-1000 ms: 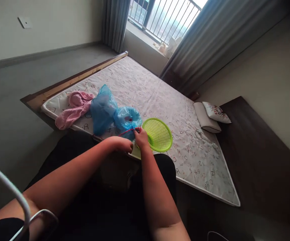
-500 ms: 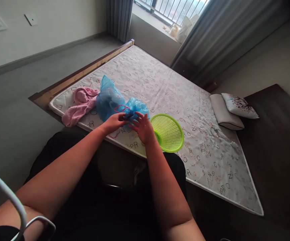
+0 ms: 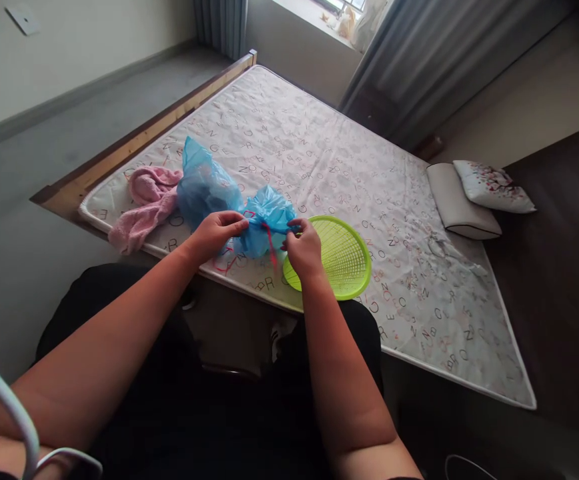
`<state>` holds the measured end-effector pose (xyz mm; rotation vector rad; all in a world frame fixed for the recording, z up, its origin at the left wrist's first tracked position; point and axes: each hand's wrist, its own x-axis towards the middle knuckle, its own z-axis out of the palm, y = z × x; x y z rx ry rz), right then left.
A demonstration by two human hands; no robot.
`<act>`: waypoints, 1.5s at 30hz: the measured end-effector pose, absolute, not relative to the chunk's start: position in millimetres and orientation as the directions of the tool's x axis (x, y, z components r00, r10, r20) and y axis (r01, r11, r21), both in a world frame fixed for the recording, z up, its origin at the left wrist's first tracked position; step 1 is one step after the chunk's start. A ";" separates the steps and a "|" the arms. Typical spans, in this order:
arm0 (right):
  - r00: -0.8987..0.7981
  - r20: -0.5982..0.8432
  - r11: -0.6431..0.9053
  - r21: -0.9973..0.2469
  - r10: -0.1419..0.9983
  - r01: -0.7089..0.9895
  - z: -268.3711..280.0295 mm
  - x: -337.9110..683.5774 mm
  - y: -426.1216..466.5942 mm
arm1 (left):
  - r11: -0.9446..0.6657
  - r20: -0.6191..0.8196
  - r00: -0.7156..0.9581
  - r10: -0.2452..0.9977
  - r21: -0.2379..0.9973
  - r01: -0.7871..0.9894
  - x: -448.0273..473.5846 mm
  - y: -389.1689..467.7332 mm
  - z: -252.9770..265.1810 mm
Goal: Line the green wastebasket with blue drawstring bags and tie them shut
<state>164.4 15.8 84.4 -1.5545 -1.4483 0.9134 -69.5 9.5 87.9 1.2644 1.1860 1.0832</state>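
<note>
My left hand (image 3: pixel 219 230) pinches the left side of the gathered part of a translucent blue plastic bag (image 3: pixel 272 203). Opposite it, my right hand (image 3: pixel 303 248) is closed on the right side of the same gathered part. A red drawstring (image 3: pixel 271 245) hangs between the hands, and more red string lies near the mattress edge. To the left, a bulging blue section (image 3: pixel 207 180) rests on the mattress with dark and pale contents blurred through the plastic. Just right of my right hand, a lime-green mesh wastebasket (image 3: pixel 344 257) shows its wide round rim.
A pink towel-like cloth (image 3: pixel 144 207) lies at the left corner of the letter-printed mattress (image 3: pixel 409 220). A beige pillow (image 3: pixel 457 203) and a floral cushion (image 3: pixel 492 185) lie at the right. The wooden bed frame (image 3: pixel 159 127) borders the far left side. A white cable (image 3: pixel 12 400) crosses the lower left.
My hands have moved apart and now pinch the bag from both sides, where before the fingers were looser and closer together. The red drawstring now hangs between them. The view has tilted slightly downward.
</note>
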 end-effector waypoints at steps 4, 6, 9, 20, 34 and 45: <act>0.128 0.315 0.144 -0.710 0.941 0.689 88.3 168.0 11.1 | -0.046 0.022 0.102 0.995 0.969 0.242 -68.9 9.4 82.5; 0.122 0.435 0.207 -0.634 0.892 0.745 96.8 164.4 4.9 | -0.067 0.037 0.109 0.993 0.957 0.281 -67.7 8.4 79.7; -0.004 0.490 0.327 -0.574 0.872 0.751 107.7 154.3 -3.6 | -0.116 0.084 0.136 0.987 0.961 0.250 -64.7 6.7 78.2; -0.114 0.097 0.138 -0.883 0.989 0.449 96.5 158.0 5.0 | -0.313 0.184 0.316 0.931 0.848 0.427 -74.5 7.8 87.2; -0.059 0.058 0.073 -0.951 0.997 0.299 88.2 144.9 2.1 | -0.552 0.485 0.263 0.834 0.722 0.417 -59.5 -2.5 85.5; -0.251 0.309 0.396 -0.639 0.917 0.660 98.0 146.9 -0.4 | -0.348 0.260 0.253 0.932 0.837 0.422 -53.4 6.1 70.6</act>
